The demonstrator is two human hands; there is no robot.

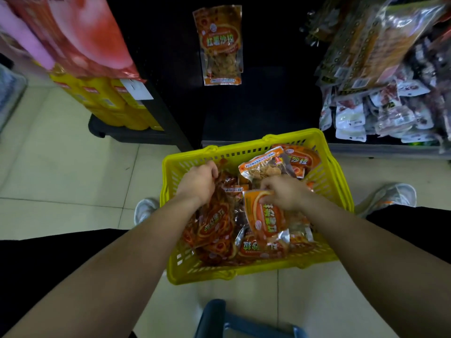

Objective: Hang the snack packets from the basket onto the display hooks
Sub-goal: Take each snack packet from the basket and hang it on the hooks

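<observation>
Grip first: right hand (285,191) pinches the top edge of an orange packet (266,218). Left hand (197,182) clutches the tops of a darker red bunch (212,225). Probably held by the header end so the hang holes come up first. Both loads are inside the yellow basket (244,275) on the floor, on a pile of more packets. Above it, a hung packet (218,45) is already up on the black display panel (268,69), label 红薯沙拉. Can't see the hook itself.
</observation>
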